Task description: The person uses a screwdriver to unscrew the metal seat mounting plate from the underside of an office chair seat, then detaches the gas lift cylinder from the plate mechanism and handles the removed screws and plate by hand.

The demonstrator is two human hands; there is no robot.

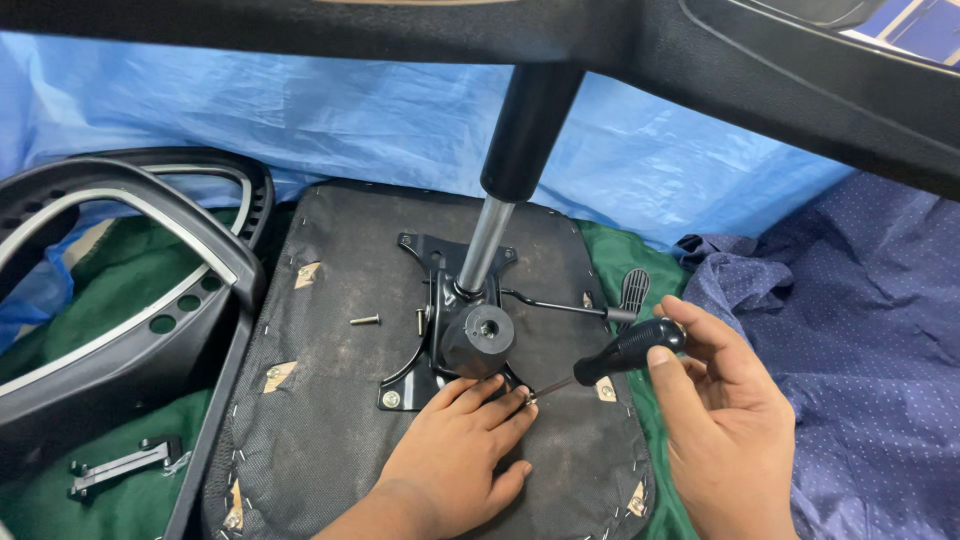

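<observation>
Hands on upturned seat base (330,400): left hand (455,450) flat, open; right hand (715,420) gripping screwdriver (610,360); blue tarp (350,120) behind.

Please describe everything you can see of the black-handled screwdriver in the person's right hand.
The black-handled screwdriver has a ribbed, rounded black grip that looks like plastic or rubber, and a thin metal shaft. The right hand holds the grip between thumb and fingers, so the tool lies nearly level, tilted slightly down to the left. Its tip meets a small screw at the lower right corner of the black metal mounting plate on the upturned seat underside, where the left hand's fingertips steady it.
</observation>
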